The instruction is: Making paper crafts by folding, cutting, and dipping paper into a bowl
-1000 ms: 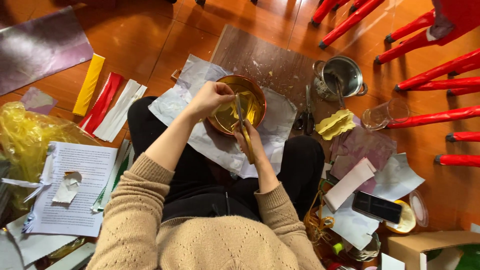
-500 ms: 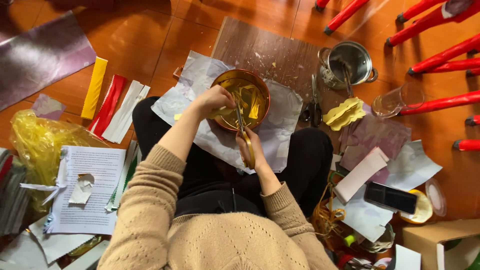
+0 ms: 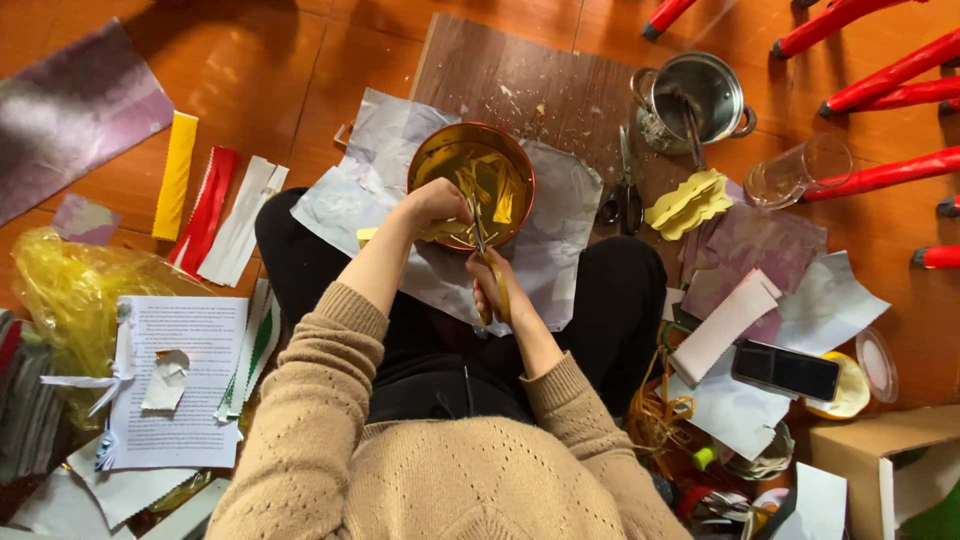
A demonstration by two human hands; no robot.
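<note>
I sit cross-legged on the floor with a round golden bowl (image 3: 424, 158) on crumpled grey-white paper (image 3: 560, 215) over my lap. Yellow paper strips (image 3: 492, 182) lie in the bowl. My left hand (image 3: 437, 203) is at the bowl's near rim, pinching a bunch of the yellow strips. Just below the bowl, my right hand (image 3: 492, 287) grips scissors (image 3: 479, 238) with yellowish handles. Their blades point up into the strips held by the left hand.
A wooden board (image 3: 500, 75) lies beyond the bowl, with dark scissors (image 3: 624, 190), a steel pot (image 3: 696, 100), a glass (image 3: 797, 170) and yellow scalloped paper (image 3: 688, 202). Red chair legs (image 3: 880, 75) stand at right. There is a phone (image 3: 786, 371), a printed sheet (image 3: 180, 380), a yellow bag (image 3: 60, 290) and coloured strips (image 3: 208, 205).
The view has drifted a little across the floor. Both hands stay at the bowl; the right hand with the scissors sits slightly lower, and the left hand keeps hold of the yellow strips.
</note>
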